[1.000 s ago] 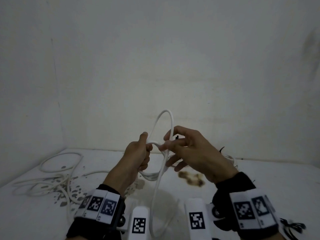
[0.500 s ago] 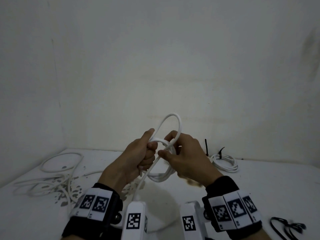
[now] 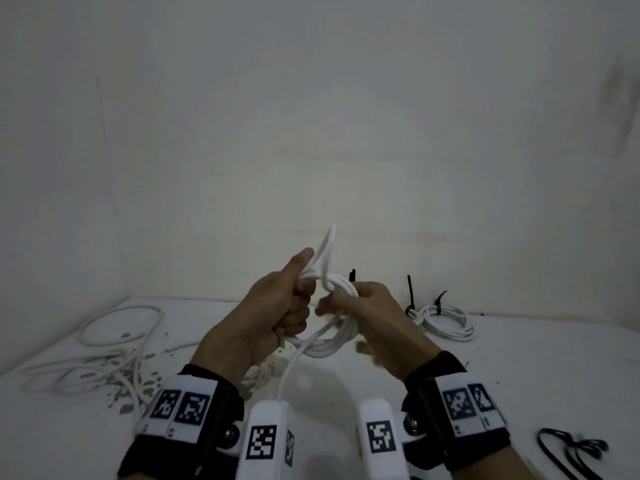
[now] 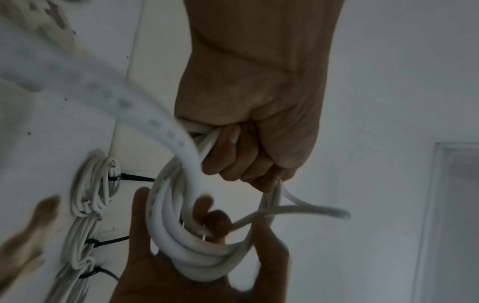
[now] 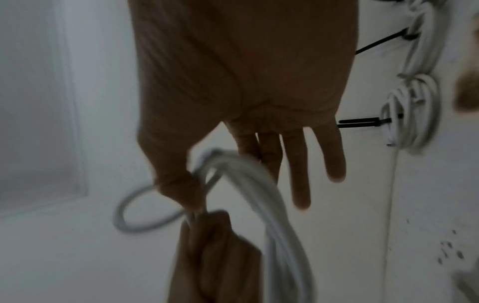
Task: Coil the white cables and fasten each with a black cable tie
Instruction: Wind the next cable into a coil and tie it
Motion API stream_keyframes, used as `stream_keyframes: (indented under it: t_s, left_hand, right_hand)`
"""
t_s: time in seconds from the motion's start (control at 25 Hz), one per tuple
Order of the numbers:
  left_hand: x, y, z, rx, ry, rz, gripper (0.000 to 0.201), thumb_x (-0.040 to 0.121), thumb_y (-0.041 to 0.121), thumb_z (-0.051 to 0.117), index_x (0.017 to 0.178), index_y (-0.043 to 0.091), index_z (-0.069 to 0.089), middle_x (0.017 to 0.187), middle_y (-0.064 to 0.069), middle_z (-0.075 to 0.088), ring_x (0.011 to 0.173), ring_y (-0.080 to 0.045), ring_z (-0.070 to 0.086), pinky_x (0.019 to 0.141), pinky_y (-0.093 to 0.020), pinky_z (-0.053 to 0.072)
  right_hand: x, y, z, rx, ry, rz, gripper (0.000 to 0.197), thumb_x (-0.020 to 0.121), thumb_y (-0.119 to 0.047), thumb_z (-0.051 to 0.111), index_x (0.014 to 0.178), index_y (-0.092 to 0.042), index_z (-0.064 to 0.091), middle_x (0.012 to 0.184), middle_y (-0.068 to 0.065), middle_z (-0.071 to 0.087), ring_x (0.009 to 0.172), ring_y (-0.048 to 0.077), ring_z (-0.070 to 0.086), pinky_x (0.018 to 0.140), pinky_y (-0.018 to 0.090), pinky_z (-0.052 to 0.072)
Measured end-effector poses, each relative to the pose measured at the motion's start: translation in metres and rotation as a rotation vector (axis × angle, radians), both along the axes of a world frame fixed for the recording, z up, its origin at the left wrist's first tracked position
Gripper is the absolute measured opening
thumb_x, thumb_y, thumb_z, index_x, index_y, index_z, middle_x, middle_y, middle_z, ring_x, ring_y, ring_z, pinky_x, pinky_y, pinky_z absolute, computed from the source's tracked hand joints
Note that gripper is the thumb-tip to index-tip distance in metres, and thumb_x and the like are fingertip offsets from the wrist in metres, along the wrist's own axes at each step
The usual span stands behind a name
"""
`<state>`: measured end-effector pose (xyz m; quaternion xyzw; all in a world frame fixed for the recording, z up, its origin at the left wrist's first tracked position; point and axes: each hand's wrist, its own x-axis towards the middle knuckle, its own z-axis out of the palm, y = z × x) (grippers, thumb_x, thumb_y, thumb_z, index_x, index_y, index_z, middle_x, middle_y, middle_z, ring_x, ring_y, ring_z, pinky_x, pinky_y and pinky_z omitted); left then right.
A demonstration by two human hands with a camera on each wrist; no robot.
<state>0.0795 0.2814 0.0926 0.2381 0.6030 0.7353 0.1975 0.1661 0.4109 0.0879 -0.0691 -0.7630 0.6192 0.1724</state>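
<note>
The white cable [image 3: 332, 336] was held above the bench [image 3: 519, 375] between both hands, already wound into several loops, with one free strand [image 3: 294, 362] dropping toward the wrist cameras at the bottom of the head view. The left hand [image 3: 277, 306] had a closed grip on one side of the coil: its fingers were curled round the bunched strands and the thumb pointed upward, as the left wrist view [image 4: 249, 127] confirmed. The right hand [image 3: 374, 317] pinched a strand between thumb and forefinger on the opposite side of the coil, while in the right wrist view [image 5: 259, 127] its other fingers were stretched out straight. A narrow loop [image 3: 329, 251] of the same cable rose above the left thumb.

At the near right corner of the bench lay loose black cable ties [image 3: 571, 448]. On the left side sprawled more loose white cable [image 3: 104, 348] over patches of flaked paint. Farther back on the right, near the wall [image 3: 311, 133], rested a finished coil [image 3: 446, 322] bound with black ties [image 3: 410, 292] whose tails stood upright.
</note>
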Motion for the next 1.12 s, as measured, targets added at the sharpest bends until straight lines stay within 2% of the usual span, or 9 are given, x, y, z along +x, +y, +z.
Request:
stream_keyframes:
  t_s: [0.08, 0.12, 0.2, 0.28, 0.44, 0.56, 0.64, 0.76, 1.12]
  left_hand:
    - [-0.009, -0.006, -0.002, 0.055, -0.067, 0.017, 0.057, 0.092, 0.052, 0.054, 0.046, 0.022, 0.039, 0.041, 0.006, 0.018, 0.032, -0.009, 0.013, 0.038, -0.018, 0.013]
    - [-0.015, -0.009, -0.002, 0.078, -0.103, 0.020, 0.056, 0.092, 0.051, 0.054, 0.047, 0.022, 0.039, 0.039, 0.007, 0.017, 0.030, -0.008, 0.013, 0.037, -0.016, 0.012]
    - [-0.025, -0.014, -0.006, 0.104, -0.153, 0.029, 0.053, 0.093, 0.049, 0.054, 0.051, 0.022, 0.038, 0.039, 0.008, 0.016, 0.029, -0.007, 0.012, 0.036, -0.014, 0.012]
    - [-0.033, -0.017, -0.011, 0.121, -0.172, 0.047, 0.052, 0.094, 0.048, 0.055, 0.052, 0.022, 0.038, 0.039, 0.008, 0.016, 0.029, -0.007, 0.012, 0.036, -0.013, 0.012]
    - [-0.049, -0.032, -0.017, 0.106, -0.186, 0.121, 0.052, 0.092, 0.046, 0.060, 0.052, 0.021, 0.038, 0.040, 0.008, 0.018, 0.029, -0.007, 0.014, 0.036, -0.012, 0.014]
    - [-0.062, -0.046, -0.024, 0.078, -0.185, 0.176, 0.052, 0.090, 0.048, 0.061, 0.053, 0.022, 0.036, 0.041, 0.008, 0.017, 0.029, -0.006, 0.013, 0.036, -0.011, 0.014]
    - [-0.066, -0.049, -0.029, 0.078, -0.188, 0.184, 0.051, 0.091, 0.048, 0.060, 0.055, 0.022, 0.035, 0.040, 0.009, 0.017, 0.029, -0.006, 0.013, 0.036, -0.010, 0.013]
    - [-0.069, -0.050, -0.030, 0.081, -0.190, 0.185, 0.050, 0.091, 0.047, 0.060, 0.056, 0.021, 0.036, 0.039, 0.009, 0.017, 0.029, -0.006, 0.013, 0.035, -0.011, 0.013]
    - [-0.073, -0.053, -0.031, 0.066, -0.164, 0.205, 0.045, 0.093, 0.045, 0.059, 0.061, 0.018, 0.039, 0.040, 0.009, 0.017, 0.029, -0.006, 0.013, 0.035, -0.011, 0.013]
  right_hand:
    - [0.004, 0.012, 0.002, -0.309, 0.008, 0.064, 0.036, 0.087, -0.015, 0.058, 0.051, -0.016, 0.056, 0.055, 0.004, 0.052, 0.068, 0.024, 0.066, 0.074, 0.034, 0.055]
    - [0.004, 0.020, 0.004, -0.453, 0.009, 0.021, 0.038, 0.083, -0.015, 0.057, 0.046, -0.018, 0.048, 0.049, 0.002, 0.043, 0.056, 0.023, 0.059, 0.077, 0.036, 0.053]
    - [0.004, 0.037, 0.009, -0.618, 0.030, -0.107, 0.040, 0.079, -0.014, 0.058, 0.046, -0.021, 0.036, 0.046, -0.003, 0.024, 0.043, 0.017, 0.029, 0.062, 0.029, 0.044]
    - [0.006, 0.047, 0.016, -0.633, 0.098, -0.154, 0.041, 0.083, -0.011, 0.060, 0.052, -0.020, 0.035, 0.050, -0.004, 0.015, 0.045, 0.015, 0.013, 0.047, 0.026, 0.036]
    - [0.018, 0.056, 0.030, -0.436, 0.116, -0.144, 0.026, 0.088, -0.013, 0.066, 0.066, -0.011, 0.052, 0.050, -0.006, 0.020, 0.036, 0.009, 0.015, 0.038, 0.023, 0.016]
    - [0.027, 0.053, 0.036, 0.102, 0.087, -0.278, 0.023, 0.084, -0.020, 0.076, 0.070, -0.004, 0.068, 0.043, -0.008, 0.033, 0.036, 0.007, 0.025, 0.042, 0.022, 0.023]
    - [0.025, 0.046, 0.035, 0.378, 0.140, -0.402, 0.025, 0.080, -0.029, 0.081, 0.065, -0.010, 0.072, 0.039, -0.011, 0.041, 0.039, 0.006, 0.036, 0.051, 0.025, 0.033]
    - [0.017, 0.041, 0.030, 0.340, 0.221, -0.475, 0.026, 0.081, -0.032, 0.080, 0.064, -0.014, 0.073, 0.038, -0.012, 0.043, 0.047, 0.010, 0.043, 0.060, 0.029, 0.038]
    - [0.012, 0.045, 0.025, 0.314, 0.240, -0.515, 0.026, 0.081, -0.036, 0.080, 0.066, -0.015, 0.074, 0.037, -0.013, 0.038, 0.048, 0.012, 0.041, 0.069, 0.033, 0.046]
